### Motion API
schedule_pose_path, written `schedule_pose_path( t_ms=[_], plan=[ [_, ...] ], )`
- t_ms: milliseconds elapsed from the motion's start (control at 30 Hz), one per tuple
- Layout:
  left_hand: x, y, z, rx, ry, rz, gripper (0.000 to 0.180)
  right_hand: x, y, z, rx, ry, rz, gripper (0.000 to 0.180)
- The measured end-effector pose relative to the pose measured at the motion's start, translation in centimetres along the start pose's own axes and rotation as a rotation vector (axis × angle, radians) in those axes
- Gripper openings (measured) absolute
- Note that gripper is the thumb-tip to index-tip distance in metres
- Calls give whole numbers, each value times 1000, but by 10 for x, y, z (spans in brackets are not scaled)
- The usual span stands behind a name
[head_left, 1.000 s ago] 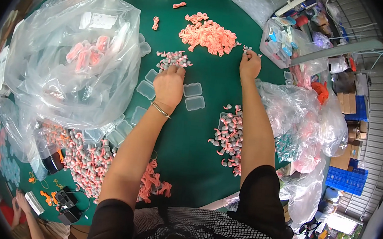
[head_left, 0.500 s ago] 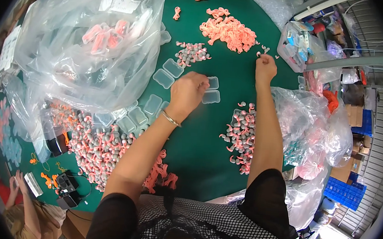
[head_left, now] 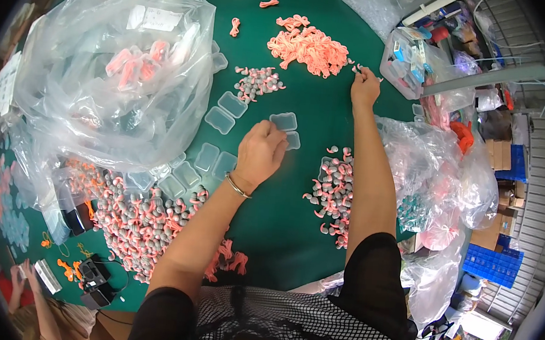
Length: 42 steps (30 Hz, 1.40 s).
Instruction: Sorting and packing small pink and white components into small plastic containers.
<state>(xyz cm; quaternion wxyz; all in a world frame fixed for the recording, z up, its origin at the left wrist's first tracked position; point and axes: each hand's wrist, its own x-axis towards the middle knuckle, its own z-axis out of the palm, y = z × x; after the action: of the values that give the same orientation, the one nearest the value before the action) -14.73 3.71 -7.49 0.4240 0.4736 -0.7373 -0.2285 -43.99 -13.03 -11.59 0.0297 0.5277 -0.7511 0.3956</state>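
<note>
My left hand (head_left: 261, 153) is beside a small clear plastic box (head_left: 283, 120) that lies open in two halves, its curled fingers covering part of the nearer half. What those fingers hold, if anything, is hidden. Farther off to the right, my right hand (head_left: 365, 91) is closed in a pinch over a few loose grey-and-pink pieces (head_left: 358, 68); its fingertips hide whatever is between them. A heap of coral looped cords (head_left: 309, 48) lies just left of it. Another open clear box (head_left: 220, 120) and a small cluster of grey-and-pink pieces (head_left: 257, 83) sit beyond my left hand.
A large clear bag (head_left: 116, 104) fills the far left. Grey-and-pink pieces form a big pile (head_left: 135, 223) by my left forearm and a smaller pile (head_left: 334, 188) by my right. Plastic bags (head_left: 440, 178) and a bin (head_left: 403, 68) line the right. Another person's hands (head_left: 26, 276) show lower left.
The whole view has shifted, so the table appears farther left. My left hand has drawn nearer to me, and the open box beside it has turned slightly. My right hand stays by the loose pieces.
</note>
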Motion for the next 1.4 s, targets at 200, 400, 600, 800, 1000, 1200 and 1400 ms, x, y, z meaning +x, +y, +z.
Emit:
schedule_pose_path(
  t_ms=[200,400,600,800,1000,1200,1400],
  plan=[
    [1,0,-13,-58,-57,36,40,-2,-15,7,-126,-25,10,8],
    [-4,-13,-12,1,-61,68,49,-60,-70,-41,334,-234,20,7],
    [-3,-7,-10,-15,-72,47,47,-154,-119,-96,425,-556,-277,11],
    [-2,-6,-10,-11,-84,29,46,-169,-124,-91,215,-400,-659,13],
    [-1,-5,-12,-10,-61,37,45,-172,-128,-99,167,-493,-660,8],
    [-2,-7,-14,26,-44,50,44,-123,-129,-71,365,-457,-258,9],
    [-1,-7,-10,-1,-53,54,45,-53,-125,-4,-31,-75,-447,17]
  ],
)
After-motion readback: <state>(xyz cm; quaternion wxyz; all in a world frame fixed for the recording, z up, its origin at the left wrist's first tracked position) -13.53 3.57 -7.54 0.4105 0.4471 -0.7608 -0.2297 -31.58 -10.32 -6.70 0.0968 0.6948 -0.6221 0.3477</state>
